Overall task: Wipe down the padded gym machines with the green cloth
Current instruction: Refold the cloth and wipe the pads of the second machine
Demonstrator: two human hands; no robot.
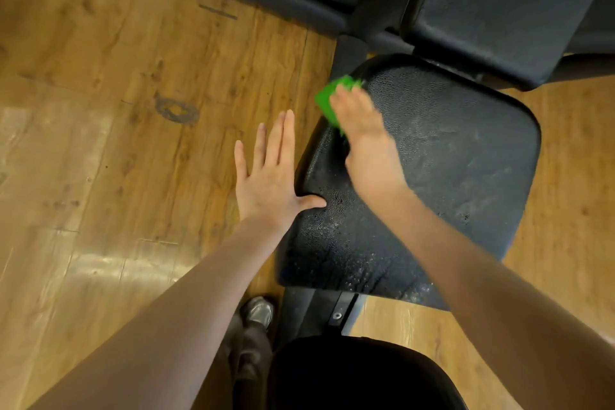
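On the left, the left hand (269,173) lies flat with fingers straight, its thumb touching the near-left edge of the seat pad (442,170); its grip holds nothing. To its right, the right hand (362,140) presses the green cloth (327,100) onto the pad's far-left corner. Whether those fingers curl round the cloth is blurred. The unwiped pad stretches rightward from that grip.

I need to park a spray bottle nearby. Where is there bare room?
Free: the right half of the seat pad and the wood floor left of the left hand. Crowded: the pad's left edge, where the right hand presses the green cloth.
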